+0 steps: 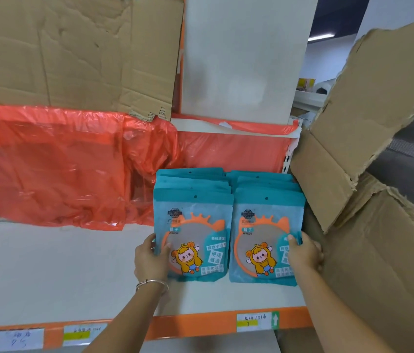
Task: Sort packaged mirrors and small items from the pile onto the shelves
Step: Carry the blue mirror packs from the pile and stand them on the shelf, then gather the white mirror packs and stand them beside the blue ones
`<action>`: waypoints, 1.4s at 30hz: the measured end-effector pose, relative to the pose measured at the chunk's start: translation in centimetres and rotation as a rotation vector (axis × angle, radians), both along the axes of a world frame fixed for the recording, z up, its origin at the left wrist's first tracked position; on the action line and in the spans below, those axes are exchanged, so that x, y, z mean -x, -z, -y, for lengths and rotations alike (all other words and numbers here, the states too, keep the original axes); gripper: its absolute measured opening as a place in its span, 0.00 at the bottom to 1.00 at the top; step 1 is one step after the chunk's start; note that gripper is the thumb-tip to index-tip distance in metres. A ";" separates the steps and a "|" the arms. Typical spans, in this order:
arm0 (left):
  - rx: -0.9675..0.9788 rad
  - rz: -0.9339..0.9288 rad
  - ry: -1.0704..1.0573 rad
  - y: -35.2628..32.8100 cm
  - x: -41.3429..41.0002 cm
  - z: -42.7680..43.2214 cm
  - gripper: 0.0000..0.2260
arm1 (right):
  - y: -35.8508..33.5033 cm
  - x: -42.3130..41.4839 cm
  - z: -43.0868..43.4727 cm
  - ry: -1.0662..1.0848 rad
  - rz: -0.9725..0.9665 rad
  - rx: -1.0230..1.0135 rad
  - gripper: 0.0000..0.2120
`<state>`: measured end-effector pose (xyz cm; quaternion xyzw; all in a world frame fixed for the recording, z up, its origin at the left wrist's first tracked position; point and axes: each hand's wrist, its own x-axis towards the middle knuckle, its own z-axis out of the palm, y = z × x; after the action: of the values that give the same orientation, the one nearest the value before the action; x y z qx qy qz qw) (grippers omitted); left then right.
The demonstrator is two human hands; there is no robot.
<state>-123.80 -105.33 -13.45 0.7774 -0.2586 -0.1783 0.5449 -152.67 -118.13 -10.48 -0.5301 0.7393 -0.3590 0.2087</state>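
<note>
Left hand [151, 259], right hand [302, 253] grip glossy teal mirror pouches [195, 225]
crinkly orange plastic [61, 161] beyond; torn cardboard box [379, 238] crowds right hand

Left hand [150, 258] and right hand [302, 253] outstretched, gripping.

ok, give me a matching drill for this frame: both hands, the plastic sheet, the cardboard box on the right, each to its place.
1 left hand
2 right hand
3 plastic sheet
4 cardboard box

A right of the right mirror stack
B holds the left mirror stack by its edge
C draped over the shelf, back left
D holds the right mirror stack's edge

Pairs: 1-B, 2-D, 3-C, 4-A
</note>
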 end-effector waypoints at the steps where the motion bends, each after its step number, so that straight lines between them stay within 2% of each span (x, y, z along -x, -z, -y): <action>1: -0.004 -0.005 -0.002 0.0 0.0 -0.1 0.24 | -0.1 0.0 -0.1 0.015 -0.012 -0.011 0.21; 5: -0.024 -0.001 0.028 -0.4 0.1 -0.4 0.28 | -0.4 -0.2 -0.6 0.057 -0.030 -0.032 0.25; 8: -0.070 0.036 0.036 -0.7 -0.1 -1.0 0.31 | -0.8 -0.7 -1.5 0.077 -0.027 0.003 0.24; 12: -0.104 0.053 0.084 -1.2 -0.7 -2.6 0.37 | -2.1 -2.8 -3.3 -0.032 -0.042 0.221 0.19; 15: -0.040 -0.011 0.150 -2.5 -1.4 -4.8 0.42 | -3.1 -5.8 -5.2 -0.234 -0.084 0.390 0.15; 17: -0.006 -0.004 0.153 -3.8 -2.3 -6.5 0.44 | -3.8 -8.2 -6.7 -0.367 -0.092 0.416 0.16; 20: -0.029 0.085 0.116 -6.0 -4.5 -9.9 0.45 | -4.8 -12.9 -9.0 -0.643 -0.113 0.413 0.28; 23: -0.100 0.138 0.052 -7.6 -7.8 -14.4 0.48 | -5.7 -18.2 -11.5 -0.943 -0.102 0.450 0.34; 25: -0.158 0.171 -0.024 -9.0 -10.8 -18.1 0.51 | -6.5 -22.2 -13.3 -1.128 -0.174 0.388 0.35; 28: -0.230 0.268 -0.167 -12.4 -16.2 -24.1 0.50 | -8.5 -28.8 -16.1 -1.328 -0.273 0.356 0.50; 32: -0.250 0.407 -0.328 -18.1 -23.3 -31.6 0.43 | -12.9 -38.3 -20.7 -1.426 -0.253 0.460 0.35; 36: -0.280 0.499 -0.417 -21.0 -29.5 -38.5 0.44 | -16.1 -47.2 -26.2 -1.461 -0.223 0.559 0.33; 39: -0.302 0.518 -0.440 -21.5 -33.6 -43.1 0.46 | -17.0 -53.0 -30.0 -1.467 -0.307 0.605 0.35; 42: -0.408 0.482 -0.427 -21.0 -37.5 -47.4 0.49 | -17.1 -57.8 -33.7 -1.498 -0.436 0.455 0.37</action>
<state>-86.34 -57.96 7.57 0.9259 -0.1708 0.0796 0.3273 -94.88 -84.43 6.63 -0.9717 0.1212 -0.1542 0.1319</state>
